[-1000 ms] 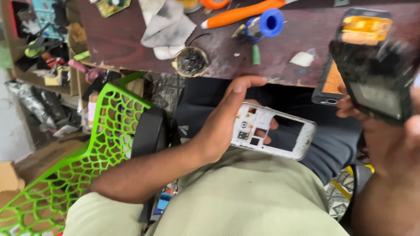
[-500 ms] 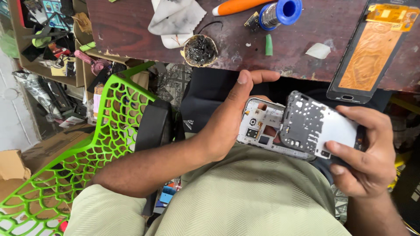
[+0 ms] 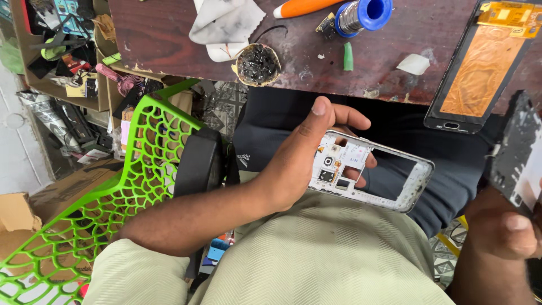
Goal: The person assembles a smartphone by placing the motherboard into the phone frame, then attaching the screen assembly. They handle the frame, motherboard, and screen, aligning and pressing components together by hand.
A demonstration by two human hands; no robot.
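Note:
My left hand (image 3: 305, 158) grips one end of a white phone frame (image 3: 389, 186), an open shell with a small circuit section at the held end, over my lap. At the right edge my right hand (image 3: 499, 231) holds a dark phone part with a metal plate (image 3: 516, 152), lifted away from the frame. Only part of that piece and of that hand shows.
The wooden table edge (image 3: 169, 51) carries a phone screen panel with a copper back (image 3: 477, 73), a blue spool of solder (image 3: 361, 14), an orange tool handle (image 3: 305, 7), a dirty cloth (image 3: 223, 25) and a round tin of dark paste (image 3: 257, 63). A green plastic chair (image 3: 113, 197) stands left, cluttered shelves (image 3: 68, 62) behind.
My right hand has pulled the dark part off the white frame and out to the right edge. The left hand stays on the frame, now seen hollow.

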